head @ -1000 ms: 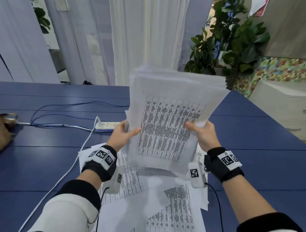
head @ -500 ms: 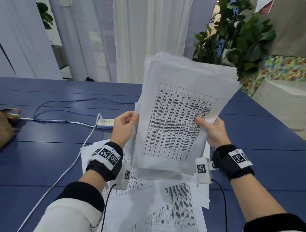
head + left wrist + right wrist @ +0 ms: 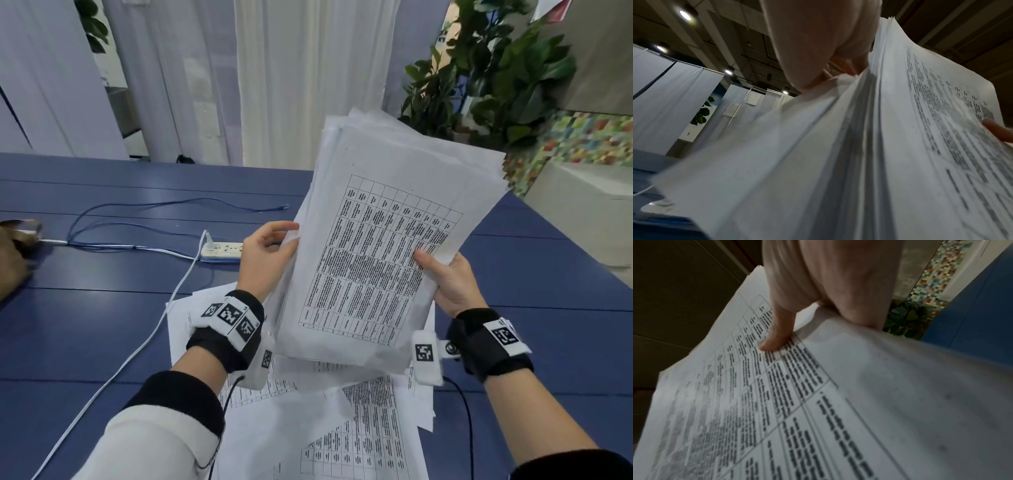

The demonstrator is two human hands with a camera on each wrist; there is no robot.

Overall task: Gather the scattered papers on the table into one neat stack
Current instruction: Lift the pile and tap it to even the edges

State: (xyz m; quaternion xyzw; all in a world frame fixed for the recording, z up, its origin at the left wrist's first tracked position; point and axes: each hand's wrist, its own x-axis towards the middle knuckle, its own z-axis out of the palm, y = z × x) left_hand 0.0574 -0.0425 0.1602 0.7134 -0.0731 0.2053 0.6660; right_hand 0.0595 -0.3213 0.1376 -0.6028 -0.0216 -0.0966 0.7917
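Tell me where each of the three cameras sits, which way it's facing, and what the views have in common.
Head: worn on the head, looking forward and down at the blue table; shows both forearms, left hand and right hand gripping the paper stack above loose sheets.
Left wrist: looks up along the palm, past the stack's edge, toward ceiling lights.
Right wrist: looks along the hand; the thumb presses the printed table.
Shared: all three show the held stack; head and right wrist both show the plant.

White curtains [image 3: 308, 78], leafy plant [image 3: 493, 75], mosaic wall [image 3: 582, 144] behind blue table [image 3: 102, 315].
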